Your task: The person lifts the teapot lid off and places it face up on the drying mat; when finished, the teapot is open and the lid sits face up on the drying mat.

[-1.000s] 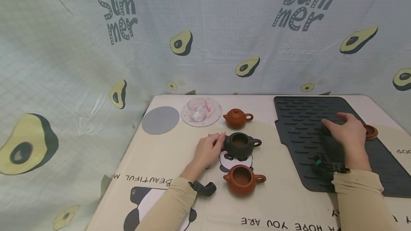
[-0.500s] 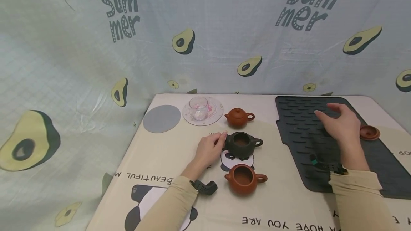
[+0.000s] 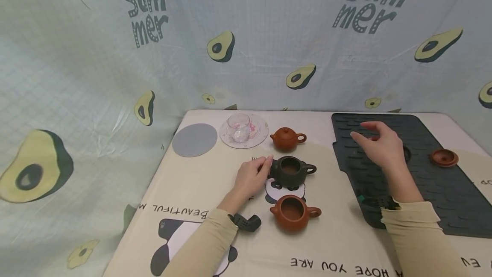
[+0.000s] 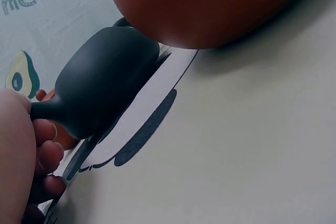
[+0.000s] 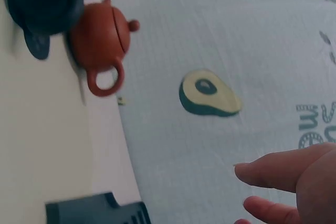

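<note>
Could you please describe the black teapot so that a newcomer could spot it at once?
On the table, look left of the dark mat. There the black teapot stands between a lidded teapot behind it and an open teapot in front, and the left hand holds its spout. It is the only black one; both neighbours are reddish brown.

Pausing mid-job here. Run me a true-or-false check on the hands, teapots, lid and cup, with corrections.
1. The left hand pinches the spout of the black teapot. True.
2. The brown lid lies at the right edge of the dark mat. True.
3. The right hand grips the brown lid. False: the right hand holds nothing.
4. The rear brown teapot has its top covered. True.
5. The front brown teapot is covered too. False: its top is open.
6. The clear cup stands on the gray disc. False: the clear cup stands on the patterned plate.
</note>
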`<move>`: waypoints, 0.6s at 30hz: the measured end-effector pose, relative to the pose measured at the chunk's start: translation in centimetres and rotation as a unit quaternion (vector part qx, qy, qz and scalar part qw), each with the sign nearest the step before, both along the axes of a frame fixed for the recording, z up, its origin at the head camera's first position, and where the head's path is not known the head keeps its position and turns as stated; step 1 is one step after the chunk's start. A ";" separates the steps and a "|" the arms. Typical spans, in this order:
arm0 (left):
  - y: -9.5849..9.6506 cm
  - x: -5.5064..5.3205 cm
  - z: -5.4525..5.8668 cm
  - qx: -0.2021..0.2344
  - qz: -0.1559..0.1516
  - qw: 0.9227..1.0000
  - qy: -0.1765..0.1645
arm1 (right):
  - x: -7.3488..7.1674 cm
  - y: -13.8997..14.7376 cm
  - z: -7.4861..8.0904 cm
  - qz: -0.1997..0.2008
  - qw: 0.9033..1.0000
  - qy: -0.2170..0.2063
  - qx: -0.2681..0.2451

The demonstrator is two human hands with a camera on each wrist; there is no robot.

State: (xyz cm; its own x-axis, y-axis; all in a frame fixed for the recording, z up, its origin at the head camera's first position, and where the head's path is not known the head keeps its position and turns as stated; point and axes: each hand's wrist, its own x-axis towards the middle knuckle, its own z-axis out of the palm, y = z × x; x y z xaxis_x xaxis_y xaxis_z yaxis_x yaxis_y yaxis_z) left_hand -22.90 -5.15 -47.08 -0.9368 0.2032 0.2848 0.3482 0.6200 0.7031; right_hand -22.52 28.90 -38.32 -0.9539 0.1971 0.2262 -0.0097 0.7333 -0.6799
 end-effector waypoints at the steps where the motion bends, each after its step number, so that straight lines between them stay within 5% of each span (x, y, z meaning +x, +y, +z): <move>1: 0.0 0.0 0.1 0.001 0.000 1.000 -0.001 | -0.1 -0.4 -0.1 0.006 1.000 0.000 0.002; 18: 0.0 -0.2 -0.1 0.004 0.006 1.000 -0.008 | 0.2 -6.2 -1.4 0.094 0.996 -0.005 0.002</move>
